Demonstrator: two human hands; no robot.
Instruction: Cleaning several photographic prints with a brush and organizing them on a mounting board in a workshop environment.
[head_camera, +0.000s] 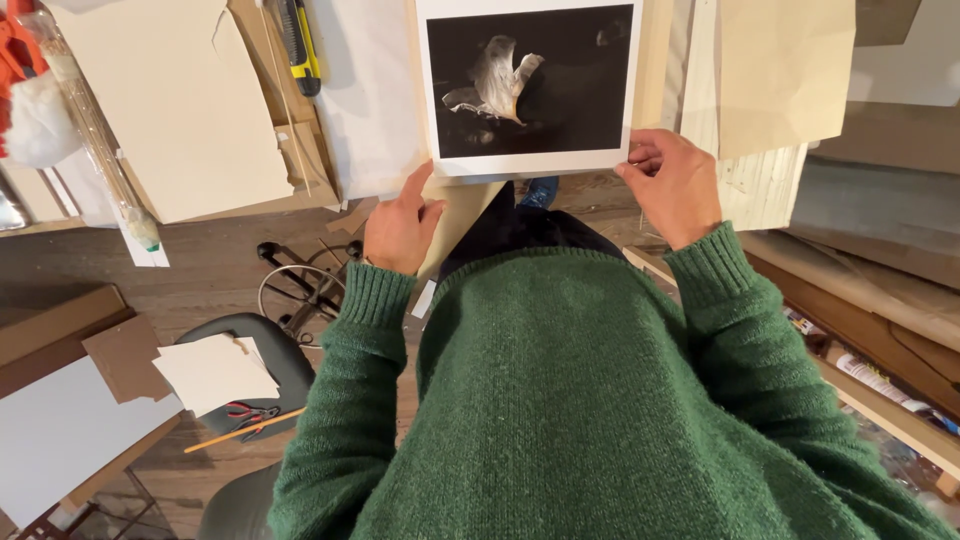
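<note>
- Workbench strewn with cream boards, brown paper and offcuts, filling the top of the head view; wood floor below, dark stool at lower left.
- Green sweater sleeves reaching forward from the bottom edge toward the bench.
- Cream mat board lying flat at upper left, well apart from both hands.
- Photo print — white-bordered, dark picture with a pale winged shape — lying square at the near edge of the bench, between the two hands.
- Right hand pinching the print's lower right corner, thumb on top, fingers curled under the edge.
- Left hand loose and holding nothing, forefinger stretched up to touch the print's lower left corner.
- Step in hand, by the look of it: squaring or lifting the print along its near edge — still early in the handling.
- Next move likely calls for: an even grip at both corners, touching the border only, no bend in the sheet.
- Yellow utility knife up top left of the print, untouched.
- Red-handled pliers and a pencil on the stool, far from the hands.
</note>
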